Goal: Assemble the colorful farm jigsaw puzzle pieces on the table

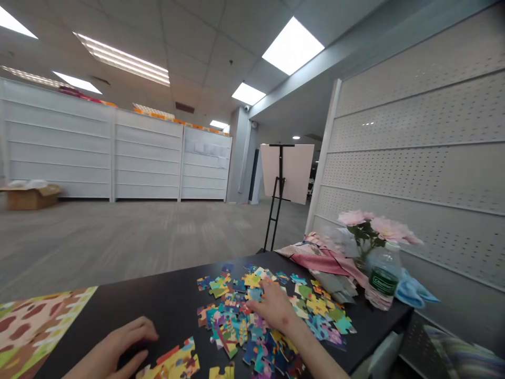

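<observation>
Two hands rest on the dark surface (169, 305). The right hand (274, 308) lies flat, fingers released, on the loose puzzle pieces (315, 310); the left hand (118, 347), loosely curled, grasps nothing beside a joined section (173, 363).

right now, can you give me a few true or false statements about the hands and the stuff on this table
1. The right hand rests on the loose puzzle pieces. True.
2. The left hand holds the water bottle. False: it lies flat on the black table, far from the bottle.
3. Pink flowers stand beside the bottle. True.
4. The joined puzzle section lies at the table's far edge. False: it lies at the near edge, by the left hand.
5. The table is white. False: it is black.
</observation>
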{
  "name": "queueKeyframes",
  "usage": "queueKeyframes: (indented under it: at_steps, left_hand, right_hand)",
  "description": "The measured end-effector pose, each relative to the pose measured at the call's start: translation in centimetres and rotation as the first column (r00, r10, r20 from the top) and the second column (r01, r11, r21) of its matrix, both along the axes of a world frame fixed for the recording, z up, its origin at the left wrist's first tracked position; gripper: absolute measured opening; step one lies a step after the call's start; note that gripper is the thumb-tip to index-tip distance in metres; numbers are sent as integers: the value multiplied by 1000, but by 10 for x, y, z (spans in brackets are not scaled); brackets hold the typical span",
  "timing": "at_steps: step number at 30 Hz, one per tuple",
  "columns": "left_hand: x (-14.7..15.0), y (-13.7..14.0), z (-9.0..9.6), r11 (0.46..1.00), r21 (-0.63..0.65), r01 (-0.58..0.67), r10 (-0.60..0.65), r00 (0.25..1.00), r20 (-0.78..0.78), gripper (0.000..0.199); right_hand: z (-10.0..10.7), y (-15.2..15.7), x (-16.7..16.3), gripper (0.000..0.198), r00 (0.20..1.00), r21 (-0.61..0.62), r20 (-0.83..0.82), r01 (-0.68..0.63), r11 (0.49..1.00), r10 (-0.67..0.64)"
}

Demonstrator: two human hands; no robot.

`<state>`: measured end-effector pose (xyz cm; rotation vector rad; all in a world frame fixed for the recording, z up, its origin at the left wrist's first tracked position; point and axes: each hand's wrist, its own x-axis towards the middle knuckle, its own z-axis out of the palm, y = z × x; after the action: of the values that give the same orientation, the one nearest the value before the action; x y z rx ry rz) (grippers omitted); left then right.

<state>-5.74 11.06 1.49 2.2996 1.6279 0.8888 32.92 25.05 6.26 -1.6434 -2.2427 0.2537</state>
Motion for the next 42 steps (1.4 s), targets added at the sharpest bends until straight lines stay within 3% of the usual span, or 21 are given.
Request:
queueKeyframes:
  at_steps: [6,11,15,19,21,26,33,38,42]
  left_hand:
    - [28,-20,38,966,-250,64,-68,998,-10,45]
    - [44,-20,59,939,-339,54,-82,994,-69,40]
    - [26,-21,63,938,-346,-6,-33,994,-106,43]
    - [3,-23,61,935,-351,-56,18,994,-112,42]
    - [-2,-21,58,940,-332,-76,44,994,-101,38]
    - [4,-14,48,951,-302,-62,42,996,-73,51]
    - [7,-15,51,933,-359,-34,24,999,-33,54]
    - [6,-16,53,931,-365,-26,18,1000,-26,54]
    - [6,-15,53,929,-369,-19,16,1000,-13,56]
  right_hand:
    - [-5,37,1,67,999,-21,-23,-26,999,26]
    - [8,37,-1,57,983,-26,-163,-93,995,88]
    - [2,18,-55,37,910,-111,-337,-295,949,244]
    - [-23,-8,-128,50,714,-215,-626,-546,810,315]
    - [-36,-15,-153,49,666,-213,-667,-599,772,333]
    - [-50,-18,-168,30,766,-223,-515,-553,803,385]
    - [-34,-26,-160,28,873,-225,-188,-484,845,450]
    - [-31,-37,-158,27,883,-209,-73,-467,859,463]
    - [-33,-37,-149,37,828,-123,-153,-557,821,539]
